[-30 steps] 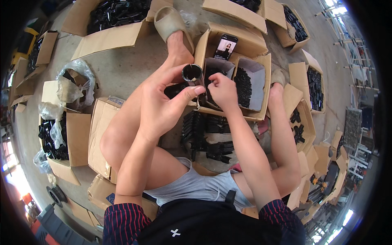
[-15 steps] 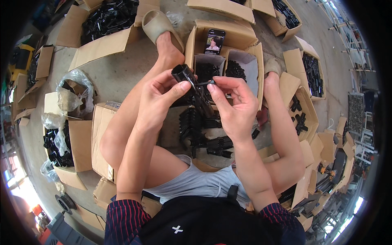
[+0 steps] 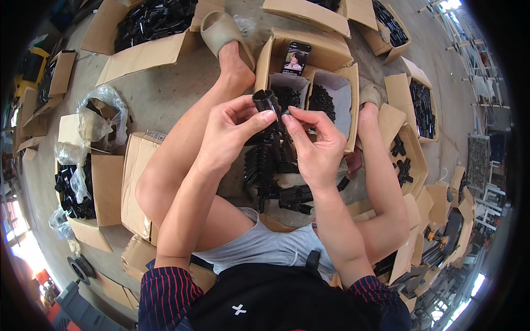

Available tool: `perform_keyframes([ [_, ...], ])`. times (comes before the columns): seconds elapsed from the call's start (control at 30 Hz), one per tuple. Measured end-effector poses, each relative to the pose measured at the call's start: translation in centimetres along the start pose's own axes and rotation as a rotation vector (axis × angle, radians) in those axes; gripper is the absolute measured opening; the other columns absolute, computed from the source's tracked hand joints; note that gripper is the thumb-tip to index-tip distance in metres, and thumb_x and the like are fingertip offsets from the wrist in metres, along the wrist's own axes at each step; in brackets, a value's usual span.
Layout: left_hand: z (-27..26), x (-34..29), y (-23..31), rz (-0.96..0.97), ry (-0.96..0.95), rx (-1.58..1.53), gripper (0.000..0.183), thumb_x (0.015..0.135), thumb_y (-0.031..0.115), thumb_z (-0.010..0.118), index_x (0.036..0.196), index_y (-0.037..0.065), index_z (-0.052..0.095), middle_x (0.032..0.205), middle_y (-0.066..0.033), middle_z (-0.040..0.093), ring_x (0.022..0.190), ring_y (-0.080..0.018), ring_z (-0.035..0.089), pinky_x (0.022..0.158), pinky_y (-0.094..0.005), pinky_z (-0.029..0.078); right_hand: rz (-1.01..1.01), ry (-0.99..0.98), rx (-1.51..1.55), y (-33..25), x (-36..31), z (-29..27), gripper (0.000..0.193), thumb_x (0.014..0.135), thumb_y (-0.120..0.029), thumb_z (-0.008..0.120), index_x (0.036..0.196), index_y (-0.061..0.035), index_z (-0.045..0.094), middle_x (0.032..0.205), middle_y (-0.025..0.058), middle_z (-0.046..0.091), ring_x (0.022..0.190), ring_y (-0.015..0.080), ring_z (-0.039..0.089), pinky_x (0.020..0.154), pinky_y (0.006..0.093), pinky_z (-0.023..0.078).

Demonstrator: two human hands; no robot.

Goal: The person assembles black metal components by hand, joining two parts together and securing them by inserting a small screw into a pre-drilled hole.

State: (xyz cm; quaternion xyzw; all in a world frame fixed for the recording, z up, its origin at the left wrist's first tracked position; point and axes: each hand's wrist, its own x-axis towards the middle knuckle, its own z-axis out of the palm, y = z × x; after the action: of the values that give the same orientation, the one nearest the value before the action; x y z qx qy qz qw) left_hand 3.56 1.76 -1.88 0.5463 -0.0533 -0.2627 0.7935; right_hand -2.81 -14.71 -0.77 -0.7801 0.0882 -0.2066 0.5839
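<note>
My left hand is closed round a black tubular fitting, its round open end tilted up and away from me. My right hand pinches a small dark piece right beside the tube's side; its shape is mostly hidden by my fingertips. Below the hands, between my legs, lies a pile of black jointed fittings. Just beyond my hands stands a cardboard box with two grey-lined compartments of small black parts.
A phone leans inside the box, its screen lit. Open cartons of black parts stand around me: far left, left and right. A carton with cross-shaped black fittings sits beside my right leg. Clear plastic bags hang at the left.
My left hand and the tubular fitting have shifted right, closer to my right fingertips. The thin shaft that showed between my right fingers and the tube is now mostly out of sight.
</note>
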Motion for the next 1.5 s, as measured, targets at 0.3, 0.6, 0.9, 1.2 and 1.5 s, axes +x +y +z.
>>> perform_keyframes([
  [0.3, 0.3, -0.1, 0.1, -0.007, 0.008, -0.036, 0.028, 0.092, 0.011, 0.074, 0.118, -0.001, 0.069, 0.106, -0.0042, 0.073, 0.097, -0.0074, 0.066, 0.092, -0.0245, 0.051, -0.028, 0.074, -0.031, 0.4, -0.6, 0.6, 0.013, 0.086, -0.006, 0.079, 0.097, -0.0015, 0.076, 0.088, 0.0075, 0.073, 0.077, 0.0107, 0.065, 0.071, 0.0254, 0.051],
  [0.6, 0.1, 0.3, -0.7, -0.027, 0.012, 0.058, 0.026, 0.092, 0.011, 0.075, 0.115, 0.001, 0.07, 0.105, -0.0035, 0.074, 0.095, -0.0066, 0.066, 0.088, -0.0233, 0.051, -0.066, 0.055, 0.002, 1.2, -0.5, 0.0, 0.011, 0.084, -0.002, 0.079, 0.093, -0.0013, 0.075, 0.087, 0.0088, 0.074, 0.078, 0.0137, 0.067, 0.073, 0.0265, 0.053],
  [0.9, 0.3, 0.4, -0.9, -0.043, 0.0, 0.061, 0.026, 0.092, 0.01, 0.074, 0.116, 0.001, 0.07, 0.105, -0.003, 0.074, 0.095, -0.0061, 0.065, 0.089, -0.0227, 0.051, -0.227, 0.004, -0.116, 1.0, 0.2, -0.9, 0.012, 0.079, 0.002, 0.079, 0.089, -0.0011, 0.074, 0.087, 0.01, 0.074, 0.079, 0.019, 0.069, 0.073, 0.0294, 0.055],
  [1.2, 0.7, 0.2, -0.4, -0.105, -0.015, -0.033, 0.024, 0.094, 0.021, 0.073, 0.109, 0.002, 0.072, 0.098, 0.0006, 0.072, 0.09, -0.0032, 0.062, 0.084, -0.0209, 0.047, -0.208, -0.013, -0.083, 1.9, 0.7, -1.6, 0.012, 0.08, 0.001, 0.079, 0.09, -0.0008, 0.073, 0.088, 0.009, 0.073, 0.08, 0.0168, 0.069, 0.073, 0.0275, 0.054],
  [1.5, 0.4, 0.1, -0.8, -0.099, -0.001, -0.027, 0.023, 0.093, 0.022, 0.074, 0.105, 0.003, 0.073, 0.095, 0.0005, 0.071, 0.089, -0.0039, 0.062, 0.084, -0.0217, 0.047, -0.157, -0.056, -0.085, 2.3, 0.4, -1.1, 0.013, 0.083, 0.0, 0.078, 0.095, -0.0005, 0.074, 0.089, 0.0078, 0.073, 0.08, 0.0131, 0.067, 0.075, 0.0258, 0.052],
])
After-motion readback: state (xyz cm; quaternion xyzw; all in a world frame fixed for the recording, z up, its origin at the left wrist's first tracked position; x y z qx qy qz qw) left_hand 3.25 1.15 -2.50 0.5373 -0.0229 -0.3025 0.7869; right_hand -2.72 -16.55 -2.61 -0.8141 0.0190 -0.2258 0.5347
